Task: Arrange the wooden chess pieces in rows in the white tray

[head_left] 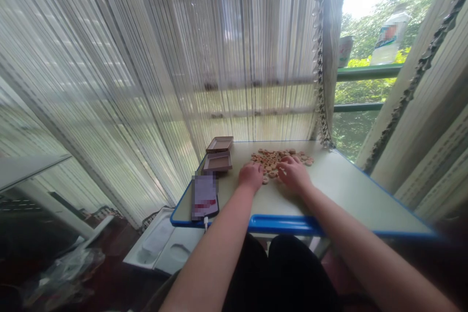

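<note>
A heap of several small round wooden discs (280, 156) lies on a pale table with a blue rim (285, 224), near the window. My left hand (250, 175) rests knuckles-up at the heap's near left edge, fingers curled under. My right hand (294, 173) lies over the heap's near side, fingers bent down onto the discs. Whether either hand holds a disc is hidden. Two shallow brown box halves (219, 153) sit open, one behind the other, left of the heap.
A phone (204, 195) with a white cable lies at the table's near left corner. Sheer striped curtains hang behind the table. A bottle (389, 38) stands on the green window rail at the right. A white tray (164, 246) sits below the table's left side.
</note>
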`<state>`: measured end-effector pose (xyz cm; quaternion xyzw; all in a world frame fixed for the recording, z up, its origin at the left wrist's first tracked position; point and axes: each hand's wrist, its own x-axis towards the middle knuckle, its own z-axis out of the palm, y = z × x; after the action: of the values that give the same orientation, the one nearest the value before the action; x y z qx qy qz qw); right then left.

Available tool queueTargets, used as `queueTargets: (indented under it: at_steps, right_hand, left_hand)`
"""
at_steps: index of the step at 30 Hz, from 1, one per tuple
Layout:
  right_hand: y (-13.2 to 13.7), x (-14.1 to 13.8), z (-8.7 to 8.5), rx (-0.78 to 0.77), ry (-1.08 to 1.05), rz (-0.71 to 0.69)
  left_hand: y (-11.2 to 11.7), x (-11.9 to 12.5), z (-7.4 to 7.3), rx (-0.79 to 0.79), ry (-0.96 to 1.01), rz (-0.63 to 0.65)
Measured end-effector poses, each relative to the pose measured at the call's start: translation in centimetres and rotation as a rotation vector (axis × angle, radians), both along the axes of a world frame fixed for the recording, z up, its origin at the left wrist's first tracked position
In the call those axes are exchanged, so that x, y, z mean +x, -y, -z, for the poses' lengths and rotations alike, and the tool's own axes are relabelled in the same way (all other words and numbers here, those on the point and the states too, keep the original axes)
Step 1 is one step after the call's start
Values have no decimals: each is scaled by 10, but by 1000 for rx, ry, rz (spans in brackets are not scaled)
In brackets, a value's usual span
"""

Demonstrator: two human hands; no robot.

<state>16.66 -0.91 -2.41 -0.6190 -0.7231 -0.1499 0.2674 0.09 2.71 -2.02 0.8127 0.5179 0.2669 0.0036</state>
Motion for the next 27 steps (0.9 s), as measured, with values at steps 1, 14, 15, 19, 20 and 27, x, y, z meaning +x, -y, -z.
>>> queueTargets:
  at_steps: [1,14,15,19,20,27]
  right_hand:
    - [-3,-3,-5,-25,6,23]
    - [-26,-19,-10,-207,-22,-7]
    - [-26,-19,-9,-197,-27,-6]
    - [-25,-22,-8,-200,-73,15]
    - [-25,-23,-8,-206,-79,22]
    - [-23,-25,-9,-240,-89,20]
  left_hand:
    - [-1,0,0,13,-8,-11]
    - [-1,0,0,-20,-80,23]
    - [-1,0,0,-13,-65,30]
    - [0,-1,-1,-26,-34,53]
    - [1,-1,-1,-29,-33,61]
    - [-1,-2,0,-53,2,35]
